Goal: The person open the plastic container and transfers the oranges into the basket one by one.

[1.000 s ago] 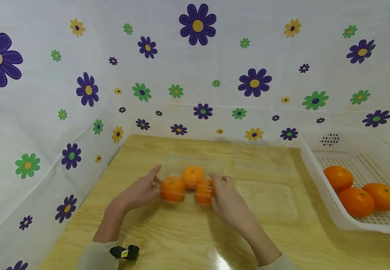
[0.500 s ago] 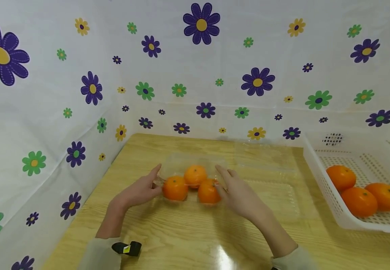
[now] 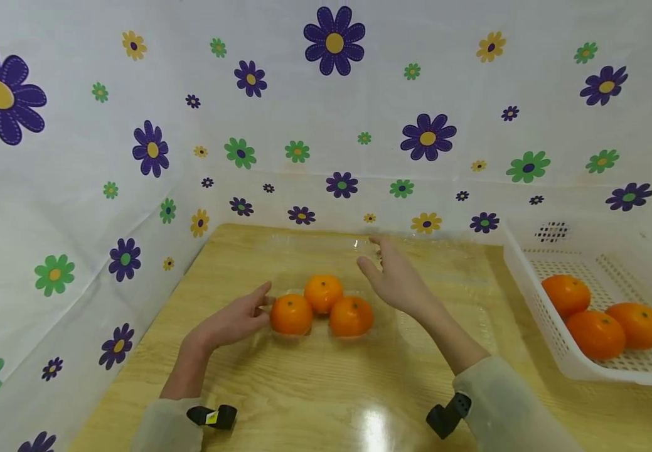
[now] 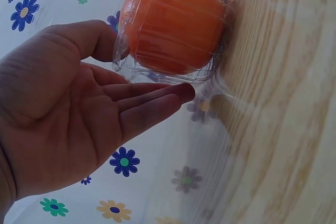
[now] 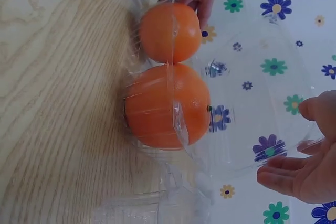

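A clear plastic clamshell box on the table holds three oranges. Its transparent lid stands swung back toward the wall. My left hand is at the box's left side. In the left wrist view the thumb tip is partly hidden at the rim, and the other fingers lie nearly straight along the box's side. My right hand is raised at the lid's right edge. The right wrist view shows its thumb and fingers spread loosely at that edge, with the nearest orange lower down.
Another clear clamshell box lies spread on the table to the right, faint against the wood. Farther right, a white perforated basket holds three oranges. A flower-printed sheet hangs behind and to the left of the table.
My right hand has moved from the box's right side up and away toward the wall. The lid has swung farther back, uncovering the oranges. The left hand stays nearly in place.
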`<state>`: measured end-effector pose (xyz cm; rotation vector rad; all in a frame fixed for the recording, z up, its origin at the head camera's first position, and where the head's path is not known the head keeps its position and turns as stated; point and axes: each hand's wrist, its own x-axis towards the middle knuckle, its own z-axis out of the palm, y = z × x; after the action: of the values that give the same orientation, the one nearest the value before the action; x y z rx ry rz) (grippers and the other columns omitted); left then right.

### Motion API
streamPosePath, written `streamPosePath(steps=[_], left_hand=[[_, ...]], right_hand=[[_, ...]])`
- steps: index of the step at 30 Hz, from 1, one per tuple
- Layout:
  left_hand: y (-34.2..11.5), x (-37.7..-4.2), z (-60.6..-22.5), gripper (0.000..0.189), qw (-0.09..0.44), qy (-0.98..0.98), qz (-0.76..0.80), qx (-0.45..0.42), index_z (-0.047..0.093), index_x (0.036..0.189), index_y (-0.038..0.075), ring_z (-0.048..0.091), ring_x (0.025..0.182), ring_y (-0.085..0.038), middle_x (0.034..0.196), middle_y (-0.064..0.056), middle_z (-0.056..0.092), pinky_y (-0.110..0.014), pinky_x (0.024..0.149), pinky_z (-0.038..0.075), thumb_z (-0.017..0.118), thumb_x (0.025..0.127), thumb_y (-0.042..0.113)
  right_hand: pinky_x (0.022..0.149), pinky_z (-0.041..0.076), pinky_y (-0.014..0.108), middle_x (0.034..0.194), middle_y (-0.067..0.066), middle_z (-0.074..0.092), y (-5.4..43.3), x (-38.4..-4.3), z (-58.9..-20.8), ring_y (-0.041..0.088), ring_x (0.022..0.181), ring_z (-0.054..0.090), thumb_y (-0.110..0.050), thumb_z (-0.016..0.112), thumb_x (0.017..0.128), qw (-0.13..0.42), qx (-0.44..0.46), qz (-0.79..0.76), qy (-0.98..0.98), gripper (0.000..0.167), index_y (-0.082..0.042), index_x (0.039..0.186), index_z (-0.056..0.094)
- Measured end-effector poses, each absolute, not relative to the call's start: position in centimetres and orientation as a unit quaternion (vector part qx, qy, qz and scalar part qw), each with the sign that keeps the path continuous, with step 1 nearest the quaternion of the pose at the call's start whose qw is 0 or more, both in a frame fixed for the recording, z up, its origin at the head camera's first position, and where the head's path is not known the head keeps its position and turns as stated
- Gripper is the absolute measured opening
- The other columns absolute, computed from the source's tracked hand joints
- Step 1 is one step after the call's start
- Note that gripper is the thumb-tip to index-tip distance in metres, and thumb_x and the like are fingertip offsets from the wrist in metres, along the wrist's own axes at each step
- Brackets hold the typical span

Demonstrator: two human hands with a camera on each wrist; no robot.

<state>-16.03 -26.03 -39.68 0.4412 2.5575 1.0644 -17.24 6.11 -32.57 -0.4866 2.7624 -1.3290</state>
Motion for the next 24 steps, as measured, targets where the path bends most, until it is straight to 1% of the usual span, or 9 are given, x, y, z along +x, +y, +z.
streamPosePath(steps=[4,6,11,16,19,21,22,23,24], left_hand=[[-26.5,-15.8,-39.6,0.073,0.18,0.894,0.381,0.153,0.008,0.158,-0.001,0.046,0.134,-0.038,0.149,-0.024,0.044,-0.055,0.11,0.036,0.048,0.1,0.018],[-26.7,-15.8,-39.5,0.073,0.181,0.893,0.383,0.152,0.007,0.159,0.0,0.044,0.136,-0.038,0.151,-0.025,0.041,-0.056,0.111,0.035,0.047,0.101,0.019],[-26.8,-16.0,-39.1,0.072,0.182,0.892,0.38,0.164,0.005,0.159,0.0,0.04,0.139,-0.039,0.154,-0.027,0.036,-0.055,0.113,0.032,0.045,0.103,0.022],[-26.6,-16.0,-38.8,0.07,0.192,0.884,0.385,0.181,0.004,0.158,-0.001,0.039,0.14,-0.038,0.153,-0.027,0.036,-0.055,0.113,0.031,0.044,0.103,0.017],[-26.5,-15.9,-38.8,0.07,0.203,0.879,0.39,0.183,0.003,0.158,-0.001,0.039,0.139,-0.038,0.153,-0.027,0.036,-0.056,0.113,0.031,0.044,0.104,0.016],[-26.5,-15.8,-39.0,0.07,0.205,0.879,0.392,0.18,0.004,0.158,-0.001,0.039,0.139,-0.038,0.153,-0.027,0.037,-0.055,0.113,0.031,0.044,0.104,0.017],[-26.5,-15.8,-39.1,0.07,0.206,0.878,0.394,0.178,0.004,0.158,-0.001,0.04,0.139,-0.038,0.153,-0.027,0.037,-0.055,0.113,0.031,0.045,0.104,0.018],[-26.6,-15.7,-39.2,0.07,0.207,0.878,0.395,0.176,0.005,0.158,0.0,0.04,0.139,-0.039,0.153,-0.027,0.037,-0.055,0.113,0.031,0.045,0.105,0.019],[-26.6,-15.7,-39.3,0.07,0.207,0.877,0.397,0.175,0.005,0.158,0.0,0.04,0.139,-0.039,0.153,-0.027,0.036,-0.055,0.113,0.031,0.045,0.105,0.02]], right_hand=[[0.112,0.033,0.057,0.154,0.03,0.03,5.6,-18.1,-32.5,0.044,0.14,0.036,-0.031,0.047,0.104,0.045,-0.135,-0.473,0.869,0.072,-0.004,0.158,0.008],[0.113,0.031,0.057,0.156,0.029,0.026,5.2,-18.6,-32.4,0.043,0.142,0.032,-0.03,0.045,0.103,0.052,-0.125,-0.491,0.86,0.074,-0.007,0.159,0.002],[0.113,0.031,0.056,0.157,0.028,0.023,4.6,-19.6,-32.1,0.045,0.144,0.029,-0.024,0.044,0.102,0.047,-0.105,-0.525,0.843,0.072,-0.007,0.158,0.002],[0.115,0.028,0.056,0.159,0.028,0.018,4.7,-20.6,-32.6,0.047,0.144,0.025,-0.018,0.042,0.1,0.053,-0.078,-0.549,0.83,0.073,-0.006,0.158,0.0],[0.113,0.031,0.054,0.16,0.027,0.018,4.7,-21.2,-33.2,0.045,0.143,0.027,-0.015,0.044,0.098,0.06,-0.065,-0.545,0.834,0.077,-0.005,0.158,-0.002],[0.103,0.042,0.048,0.16,0.027,0.018,4.6,-21.5,-33.6,0.042,0.137,0.037,-0.013,0.046,0.095,0.06,-0.063,-0.538,0.839,0.08,-0.004,0.158,-0.003],[0.094,0.047,0.043,0.159,0.028,0.018,4.5,-21.6,-33.9,0.04,0.127,0.046,-0.012,0.047,0.094,0.059,-0.063,-0.531,0.843,0.082,-0.003,0.158,-0.004],[0.086,0.049,0.039,0.159,0.028,0.019,4.4,-21.7,-34.0,0.038,0.121,0.049,-0.011,0.048,0.093,0.058,-0.064,-0.524,0.847,0.084,-0.002,0.157,-0.005],[0.079,0.047,0.037,0.159,0.029,0.018,4.3,-21.8,-34.2,0.038,0.12,0.049,-0.009,0.049,0.092,0.058,-0.067,-0.519,0.85,0.085,-0.001,0.157,-0.006]])
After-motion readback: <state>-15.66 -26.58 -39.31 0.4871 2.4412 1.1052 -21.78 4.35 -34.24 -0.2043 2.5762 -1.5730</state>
